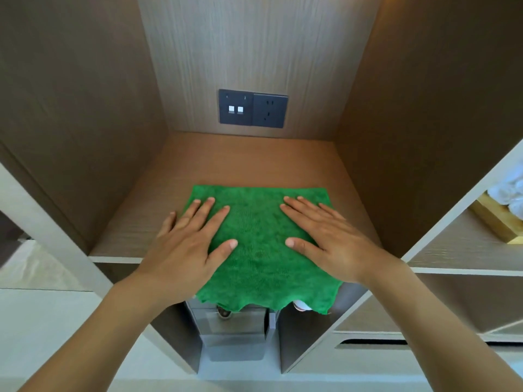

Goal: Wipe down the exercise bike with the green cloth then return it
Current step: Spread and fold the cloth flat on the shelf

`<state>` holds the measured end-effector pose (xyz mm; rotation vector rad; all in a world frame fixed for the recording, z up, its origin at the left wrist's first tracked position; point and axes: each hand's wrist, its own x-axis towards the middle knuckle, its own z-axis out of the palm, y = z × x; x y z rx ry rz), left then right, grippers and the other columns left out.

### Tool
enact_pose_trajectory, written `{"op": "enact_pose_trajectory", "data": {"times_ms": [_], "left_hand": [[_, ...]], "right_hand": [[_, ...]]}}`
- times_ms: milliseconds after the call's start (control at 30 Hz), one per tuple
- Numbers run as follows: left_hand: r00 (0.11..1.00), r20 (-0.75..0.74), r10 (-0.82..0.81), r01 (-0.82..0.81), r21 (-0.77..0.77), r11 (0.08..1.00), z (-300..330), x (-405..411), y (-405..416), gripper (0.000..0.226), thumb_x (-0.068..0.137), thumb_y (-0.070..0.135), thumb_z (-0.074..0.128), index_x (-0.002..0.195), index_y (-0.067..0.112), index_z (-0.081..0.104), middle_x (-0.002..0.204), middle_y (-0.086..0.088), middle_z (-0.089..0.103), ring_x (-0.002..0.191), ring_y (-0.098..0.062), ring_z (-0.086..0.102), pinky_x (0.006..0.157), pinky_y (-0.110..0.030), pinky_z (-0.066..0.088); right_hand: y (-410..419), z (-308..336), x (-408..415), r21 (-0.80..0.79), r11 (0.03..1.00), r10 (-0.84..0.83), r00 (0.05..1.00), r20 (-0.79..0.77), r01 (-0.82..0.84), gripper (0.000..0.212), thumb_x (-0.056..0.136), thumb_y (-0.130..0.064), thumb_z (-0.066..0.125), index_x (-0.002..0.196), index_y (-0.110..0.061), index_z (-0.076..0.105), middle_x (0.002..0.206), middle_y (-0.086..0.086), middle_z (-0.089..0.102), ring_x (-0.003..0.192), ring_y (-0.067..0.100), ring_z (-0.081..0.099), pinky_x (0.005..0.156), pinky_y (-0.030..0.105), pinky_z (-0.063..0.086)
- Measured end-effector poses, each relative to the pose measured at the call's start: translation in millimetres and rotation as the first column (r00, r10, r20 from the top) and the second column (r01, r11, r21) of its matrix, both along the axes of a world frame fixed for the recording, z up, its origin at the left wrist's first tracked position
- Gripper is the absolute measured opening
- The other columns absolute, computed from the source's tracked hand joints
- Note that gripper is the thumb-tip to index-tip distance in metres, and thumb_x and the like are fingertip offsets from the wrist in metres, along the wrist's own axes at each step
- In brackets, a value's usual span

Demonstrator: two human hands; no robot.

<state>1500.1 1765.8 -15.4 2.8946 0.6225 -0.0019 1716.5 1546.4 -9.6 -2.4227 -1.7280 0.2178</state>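
Where it lies: the square green microfibre cloth (260, 250) is spread flat on the brown wooden shelf (249, 162), its near edge overhanging the front.
Left hand (184, 247): flat on the cloth's left side, fingers straight, gripping nothing.
Right hand (334, 241): likewise on the right side.
Back wall: dark socket panel (252, 108).
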Motion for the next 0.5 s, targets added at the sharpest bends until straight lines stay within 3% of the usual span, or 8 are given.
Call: {"op": "enact_pose_trajectory", "data": {"times_ms": [67, 133, 233, 300, 367, 500], "left_hand": [[1.0, -0.005, 0.024, -0.024, 0.008, 1.0, 2, 3, -3, 0.088, 0.087, 0.082, -0.012, 0.165, 0.044, -0.009, 0.175, 0.013, -0.017, 0.161, -0.01, -0.017, 0.132, -0.047, 0.0], [0.999, 0.017, 0.041, -0.041, 0.042, 0.998, 3, 2, -6, 0.081, 0.095, 0.076, -0.009, 0.167, 0.041, -0.001, 0.176, 0.01, -0.011, 0.162, -0.012, -0.014, 0.132, -0.048, 0.001], [0.973, 0.228, -0.027, -0.015, 0.182, 0.983, 2, -5, -15, 0.067, 0.106, 0.056, 0.014, 0.163, 0.029, 0.036, 0.174, 0.001, 0.024, 0.163, -0.021, 0.014, 0.13, -0.055, 0.015], [0.879, 0.448, -0.163, 0.06, 0.236, 0.97, -7, -11, -21, 0.05, 0.106, 0.039, 0.035, 0.142, 0.021, 0.064, 0.155, -0.002, 0.056, 0.149, -0.026, 0.046, 0.123, -0.056, 0.033], [0.804, 0.541, -0.248, 0.146, 0.225, 0.963, -21, -18, -27, 0.041, 0.107, 0.034, 0.045, 0.132, 0.017, 0.072, 0.144, 0.0, 0.065, 0.136, -0.023, 0.059, 0.116, -0.049, 0.044], [0.876, 0.371, -0.309, 0.185, 0.333, 0.924, -41, -27, -30, 0.055, 0.106, 0.047, 0.045, 0.152, 0.019, 0.056, 0.162, 0.003, 0.049, 0.15, -0.018, 0.046, 0.118, -0.047, 0.042]], "right_hand": [[2, 4, -3, 0.016, 1.0, -0.017, 1.0, 0.003, 0.017, 0.076, 0.103, -0.072, 0.02, 0.169, -0.037, 0.009, 0.176, -0.02, -0.003, 0.159, -0.002, -0.012, 0.131, 0.031, -0.004], [0, 5, -11, 0.128, 0.991, -0.056, 0.994, 0.095, 0.044, 0.063, 0.11, -0.057, 0.033, 0.166, -0.029, 0.03, 0.176, -0.012, 0.016, 0.162, 0.006, 0.005, 0.132, 0.043, 0.011], [-9, -2, -31, 0.387, 0.92, -0.022, 0.976, 0.218, -0.066, 0.046, 0.11, -0.038, 0.047, 0.149, -0.018, 0.059, 0.161, -0.003, 0.05, 0.155, 0.014, 0.038, 0.122, 0.047, 0.036], [-16, -11, -43, 0.406, 0.911, 0.019, 0.989, 0.146, -0.077, 0.048, 0.111, -0.042, 0.044, 0.151, -0.02, 0.058, 0.161, -0.006, 0.05, 0.154, 0.011, 0.038, 0.122, 0.041, 0.037], [-24, -22, -51, 0.31, 0.948, 0.019, 0.987, 0.157, -0.068, 0.057, 0.111, -0.052, 0.037, 0.159, -0.022, 0.047, 0.168, -0.009, 0.039, 0.158, 0.008, 0.028, 0.126, 0.041, 0.032], [-31, -32, -52, 0.179, 0.978, 0.03, 0.926, 0.375, -0.104, 0.071, 0.108, -0.059, 0.038, 0.167, -0.021, 0.028, 0.175, -0.007, 0.021, 0.161, 0.013, 0.02, 0.127, 0.043, 0.03]]}}
